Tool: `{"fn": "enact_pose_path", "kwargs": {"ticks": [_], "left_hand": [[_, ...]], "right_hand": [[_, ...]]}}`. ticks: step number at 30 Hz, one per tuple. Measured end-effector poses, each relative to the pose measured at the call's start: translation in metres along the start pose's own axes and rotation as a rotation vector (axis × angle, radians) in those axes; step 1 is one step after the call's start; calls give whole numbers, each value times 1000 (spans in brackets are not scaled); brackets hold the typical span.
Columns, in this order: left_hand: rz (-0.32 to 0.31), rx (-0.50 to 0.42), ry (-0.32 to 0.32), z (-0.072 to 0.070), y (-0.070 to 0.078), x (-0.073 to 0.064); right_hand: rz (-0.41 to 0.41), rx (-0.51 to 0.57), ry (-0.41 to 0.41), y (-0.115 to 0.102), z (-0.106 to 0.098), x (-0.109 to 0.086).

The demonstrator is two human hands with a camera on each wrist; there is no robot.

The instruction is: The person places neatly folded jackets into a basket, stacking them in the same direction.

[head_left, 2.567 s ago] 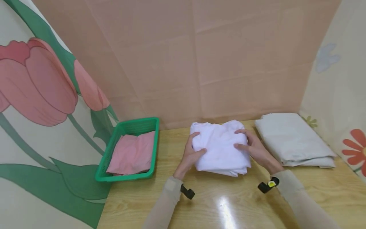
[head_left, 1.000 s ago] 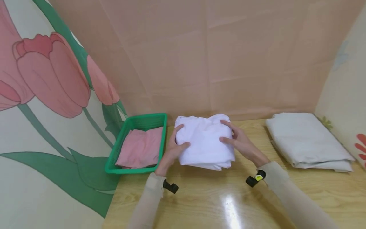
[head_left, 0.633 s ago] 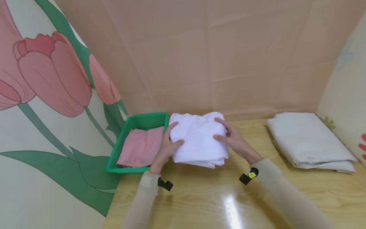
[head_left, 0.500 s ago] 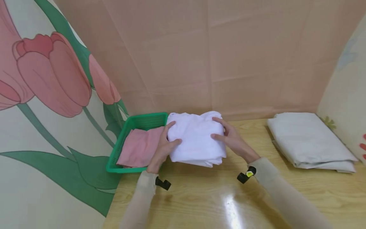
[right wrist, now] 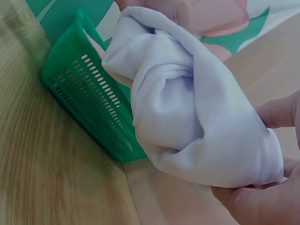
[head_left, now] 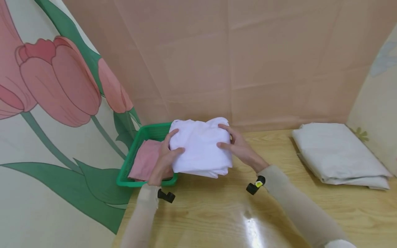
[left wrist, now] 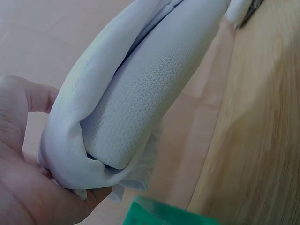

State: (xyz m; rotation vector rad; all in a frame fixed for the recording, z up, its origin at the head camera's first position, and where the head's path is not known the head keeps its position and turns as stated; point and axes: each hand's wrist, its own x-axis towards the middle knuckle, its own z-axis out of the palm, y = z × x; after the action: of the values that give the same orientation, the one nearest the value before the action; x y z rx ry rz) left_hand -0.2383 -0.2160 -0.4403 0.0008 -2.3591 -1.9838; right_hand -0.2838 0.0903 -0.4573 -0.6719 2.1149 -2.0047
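A folded white garment of finely perforated cloth [head_left: 200,148] is held above the table between both hands. My left hand [head_left: 165,155] grips its left side, thumb on top and fingers going underneath. On the opposite side my right hand [head_left: 240,146] holds it the same way. The bundle's layered folds show in the left wrist view, and a rolled, bunched end [right wrist: 164,103] in the right wrist view. Just left of the bundle stands a green plastic basket [head_left: 124,172] with pink folded cloth [head_left: 145,156] inside. The bundle and left hand cover part of the basket's right side.
A large folded off-white cloth or sheet [head_left: 338,151] lies at the right of the wooden table [head_left: 211,213]. A tan backdrop [head_left: 192,69] rises behind the table. Walls with painted flowers [head_left: 62,82] flank it on both sides.
Both hands have carried the white bundle leftward from mid-table, and it now overlaps the basket's right edge in the head view. The basket and off-white cloth stay in place; the head view has shifted slightly.
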Motion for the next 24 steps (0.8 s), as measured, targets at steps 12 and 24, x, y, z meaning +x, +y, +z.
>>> {"fn": "enact_pose_path", "kwargs": {"ticks": [12, 24], "left_hand": [[-5, 118, 74, -33, 3, 2], [-2, 188, 136, -63, 3, -1]], "right_hand": [[7, 27, -60, -12, 27, 20], [-16, 28, -73, -14, 53, 37]]}}
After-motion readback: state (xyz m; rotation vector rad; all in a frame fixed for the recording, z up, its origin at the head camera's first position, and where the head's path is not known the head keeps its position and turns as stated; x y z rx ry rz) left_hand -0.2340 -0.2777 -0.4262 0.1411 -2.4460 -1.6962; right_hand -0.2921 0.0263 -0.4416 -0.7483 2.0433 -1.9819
